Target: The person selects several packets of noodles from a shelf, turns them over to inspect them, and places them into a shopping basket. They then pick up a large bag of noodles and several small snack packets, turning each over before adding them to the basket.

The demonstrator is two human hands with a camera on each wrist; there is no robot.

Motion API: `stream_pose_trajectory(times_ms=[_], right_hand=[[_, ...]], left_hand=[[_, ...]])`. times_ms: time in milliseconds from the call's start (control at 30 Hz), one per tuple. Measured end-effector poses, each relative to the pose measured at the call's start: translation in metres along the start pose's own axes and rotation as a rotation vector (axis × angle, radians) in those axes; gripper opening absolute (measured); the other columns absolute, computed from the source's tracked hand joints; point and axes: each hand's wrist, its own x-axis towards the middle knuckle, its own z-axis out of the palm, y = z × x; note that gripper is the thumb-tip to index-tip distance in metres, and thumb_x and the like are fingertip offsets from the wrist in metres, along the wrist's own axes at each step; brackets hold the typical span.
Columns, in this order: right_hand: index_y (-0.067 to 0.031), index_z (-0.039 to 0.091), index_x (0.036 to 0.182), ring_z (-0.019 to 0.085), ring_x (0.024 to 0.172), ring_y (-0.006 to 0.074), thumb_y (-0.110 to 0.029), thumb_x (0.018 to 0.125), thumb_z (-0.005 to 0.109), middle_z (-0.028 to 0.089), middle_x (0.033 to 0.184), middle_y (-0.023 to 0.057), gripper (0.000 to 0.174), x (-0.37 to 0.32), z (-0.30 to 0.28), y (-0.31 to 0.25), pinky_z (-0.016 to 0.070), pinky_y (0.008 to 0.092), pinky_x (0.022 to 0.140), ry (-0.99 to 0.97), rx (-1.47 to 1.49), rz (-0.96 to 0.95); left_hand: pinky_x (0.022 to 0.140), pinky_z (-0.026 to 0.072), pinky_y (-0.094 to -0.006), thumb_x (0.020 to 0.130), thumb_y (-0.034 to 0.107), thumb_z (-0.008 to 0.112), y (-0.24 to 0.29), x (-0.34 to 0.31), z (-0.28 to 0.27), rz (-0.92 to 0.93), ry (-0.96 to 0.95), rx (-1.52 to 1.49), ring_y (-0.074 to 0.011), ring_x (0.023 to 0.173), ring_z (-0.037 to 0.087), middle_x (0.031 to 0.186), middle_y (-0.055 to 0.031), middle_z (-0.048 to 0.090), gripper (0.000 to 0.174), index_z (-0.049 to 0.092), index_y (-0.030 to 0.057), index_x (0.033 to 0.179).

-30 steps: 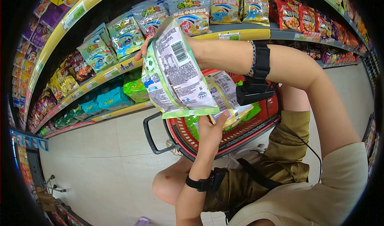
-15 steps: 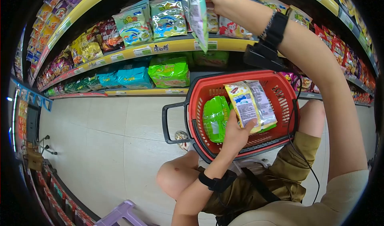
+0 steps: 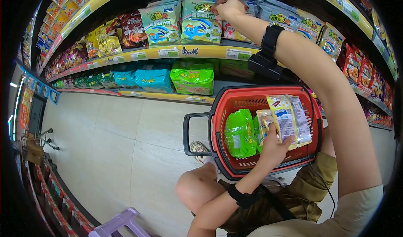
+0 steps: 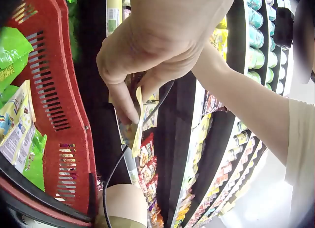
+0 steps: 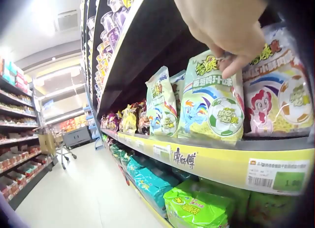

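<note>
My right hand [image 3: 230, 8] is up at the shelf, its fingers pinching the upper right corner of a pale green snack bag [image 3: 201, 21]. That bag stands upright at the shelf's front, a blue pony and a football printed on it; the right wrist view shows the fingertips over its top edge [image 5: 211, 97]. Over the basket, my left hand [image 3: 275, 147] grips a yellow and grey snack bag [image 3: 289, 121] by its lower edge, back label up. From the left wrist, the thumb and fingers close round the thin yellow bag edge [image 4: 135, 127].
A red basket [image 3: 218, 140] stands before my knees, with a green pack [image 3: 240, 132] and another yellow bag [image 3: 263, 121] inside. More snack bags line the shelf [image 3: 142, 52]. Below sit teal packs [image 3: 153, 81] and a green pack [image 3: 192, 78]. A purple stool [image 3: 119, 220] is at lower left.
My right hand has carried the pale green bag from over the basket to the shelf, where it now stands upright. My left hand keeps hold of the yellow bag. The view has swung left.
</note>
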Motion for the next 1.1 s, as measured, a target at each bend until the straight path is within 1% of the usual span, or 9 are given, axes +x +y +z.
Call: stream_pose_trajectory(times_ms=[100, 233, 467, 567, 700, 800, 867, 967, 1100], right_hand=[[-0.0034, 0.065, 0.102, 0.066, 0.086, 0.0220, -0.020, 0.076, 0.070, 0.067, 0.094, 0.0153, 0.030, -0.017, -0.004, -0.009, 0.0548, 0.0321, 0.071, -0.043, -0.200, -0.177], [-0.0053, 0.056, 0.122, 0.059, 0.104, 0.0308, -0.029, 0.076, 0.068, 0.062, 0.106, 0.0216, 0.053, -0.027, -0.012, -0.013, 0.0462, 0.0363, 0.088, -0.156, -0.284, -0.344], [-0.0037, 0.054, 0.121, 0.060, 0.098, 0.0346, -0.028, 0.072, 0.069, 0.057, 0.108, 0.0301, 0.056, -0.051, -0.065, 0.011, 0.0461, 0.0377, 0.088, -0.152, -0.054, -0.427], [-0.0019, 0.052, 0.114, 0.062, 0.086, 0.0163, -0.009, 0.082, 0.061, 0.052, 0.114, 0.0158, 0.034, -0.095, -0.117, 0.020, 0.0509, 0.0275, 0.065, -0.440, 0.103, -0.368], [-0.0071, 0.054, 0.108, 0.057, 0.090, 0.0141, -0.009, 0.084, 0.059, 0.048, 0.113, 0.0089, 0.025, -0.149, -0.192, 0.057, 0.0501, 0.0254, 0.069, -0.376, -0.069, -0.633], [-0.0030, 0.056, 0.103, 0.058, 0.081, 0.0166, -0.014, 0.084, 0.061, 0.052, 0.103, 0.0095, 0.023, -0.180, -0.226, 0.093, 0.0484, 0.0264, 0.070, -0.227, -0.026, -0.514], [-0.0018, 0.056, 0.103, 0.058, 0.080, 0.0133, -0.022, 0.088, 0.060, 0.057, 0.100, 0.0056, 0.026, -0.190, -0.237, 0.118, 0.0491, 0.0262, 0.069, -0.348, 0.383, 0.036], [-0.0007, 0.055, 0.105, 0.058, 0.080, 0.0103, -0.029, 0.089, 0.059, 0.060, 0.095, 0.0035, 0.033, -0.199, -0.265, 0.117, 0.0499, 0.0269, 0.068, -0.568, 0.585, 0.418], [-0.0030, 0.052, 0.109, 0.059, 0.075, 0.0090, -0.032, 0.088, 0.060, 0.061, 0.090, 0.0031, 0.037, -0.211, -0.278, 0.115, 0.0508, 0.0225, 0.058, -0.624, 0.549, 0.363]], left_hand=[[0.087, 0.0437, -0.0335, 0.081, 0.005, 0.065, -0.005, 0.003, 0.003, 0.075, 0.011, 0.040, -0.0254, 0.101, 0.059, 0.107, -0.0169, 0.059, 0.042, 0.041, -0.0038, 0.114], [0.093, 0.0413, -0.0298, 0.082, 0.004, 0.065, -0.003, 0.005, 0.004, 0.042, -0.015, -0.007, -0.0178, 0.105, 0.054, 0.112, -0.0123, 0.057, 0.045, 0.041, -0.0020, 0.120], [0.086, 0.0452, -0.0315, 0.080, 0.003, 0.065, 0.000, 0.013, -0.003, 0.054, 0.079, -0.038, -0.0218, 0.099, 0.059, 0.108, -0.0149, 0.060, 0.043, 0.041, -0.0024, 0.115], [0.087, 0.0481, -0.0291, 0.082, -0.005, 0.060, 0.016, 0.015, -0.013, -0.035, 0.125, -0.107, -0.0159, 0.099, 0.059, 0.110, -0.0097, 0.059, 0.041, 0.041, 0.0011, 0.118], [0.088, 0.0473, -0.0300, 0.076, -0.013, 0.055, 0.025, 0.016, -0.015, 0.048, 0.164, -0.199, -0.0169, 0.099, 0.060, 0.110, -0.0097, 0.060, 0.047, 0.042, 0.0002, 0.120], [0.087, 0.0482, -0.0310, 0.072, -0.013, 0.052, 0.026, 0.021, -0.017, 0.059, 0.129, -0.230, -0.0180, 0.100, 0.061, 0.110, -0.0087, 0.061, 0.050, 0.044, 0.0009, 0.120], [0.086, 0.0489, -0.0320, 0.072, -0.012, 0.052, 0.025, 0.025, -0.018, 0.008, 0.097, -0.219, -0.0191, 0.098, 0.061, 0.109, -0.0088, 0.061, 0.049, 0.045, 0.0014, 0.119], [0.086, 0.0484, -0.0310, 0.072, -0.011, 0.053, 0.024, 0.029, -0.010, -0.031, 0.054, -0.218, -0.0186, 0.098, 0.061, 0.110, -0.0090, 0.060, 0.050, 0.044, 0.0009, 0.120], [0.085, 0.0481, -0.0303, 0.073, -0.011, 0.053, 0.017, 0.041, -0.001, 0.001, 0.038, -0.204, -0.0176, 0.099, 0.060, 0.111, -0.0091, 0.060, 0.051, 0.042, 0.0003, 0.121]])
